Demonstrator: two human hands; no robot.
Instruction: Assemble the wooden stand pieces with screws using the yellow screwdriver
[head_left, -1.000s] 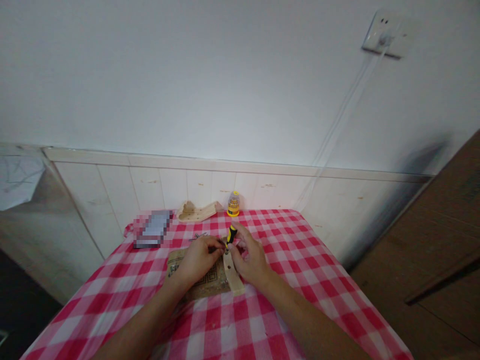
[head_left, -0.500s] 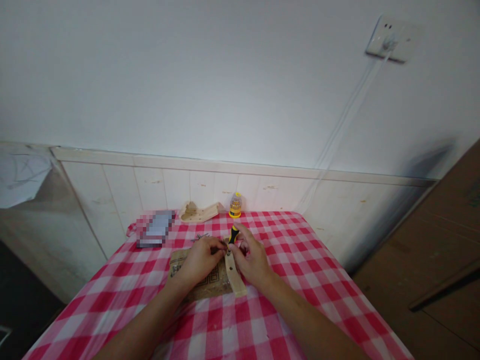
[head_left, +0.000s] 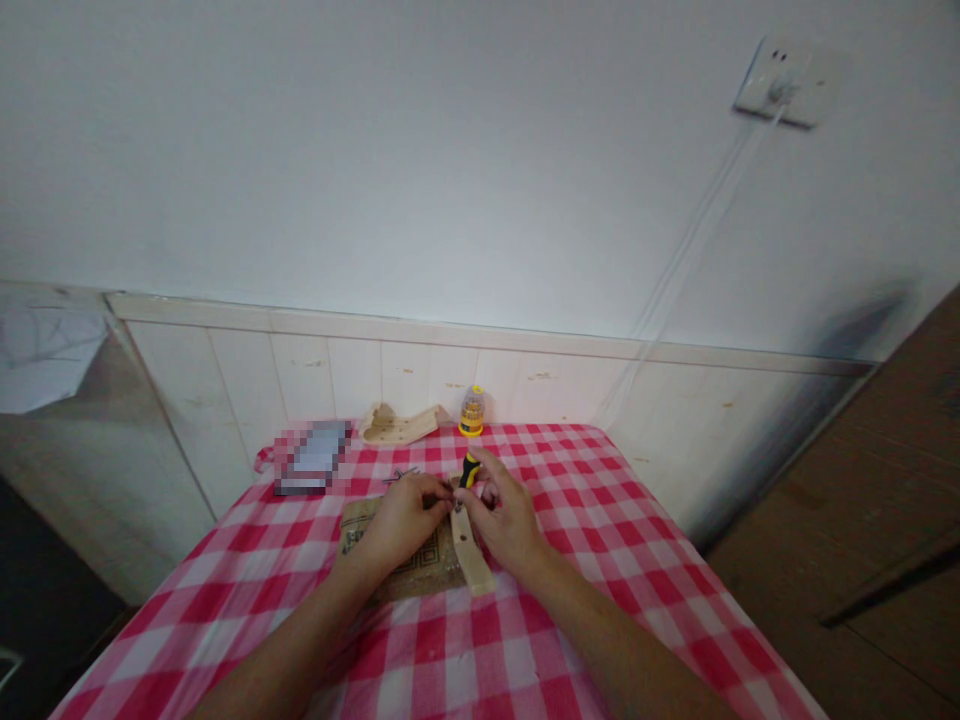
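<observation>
A screwdriver with a black and yellow handle stands tilted in the fingers of my right hand, which is closed round it. Its tip is low by the far end of a pale wooden strip that has a dark hole in its middle. My left hand pinches at the strip's far end, close to the screwdriver; what its fingertips hold is too small to make out. Beneath the strip and my left hand lies a brown printed bag.
Several small metal pieces lie beyond my left hand. A curved wooden part and a yellow bit case stand along the wall. At the left is a blurred-out phone-like object. A checked cloth covers the table.
The screwdriver handle has turned slightly in my right fingers. Both hands and the wooden strip stay nearly where they were; the whole view has shifted a little.
</observation>
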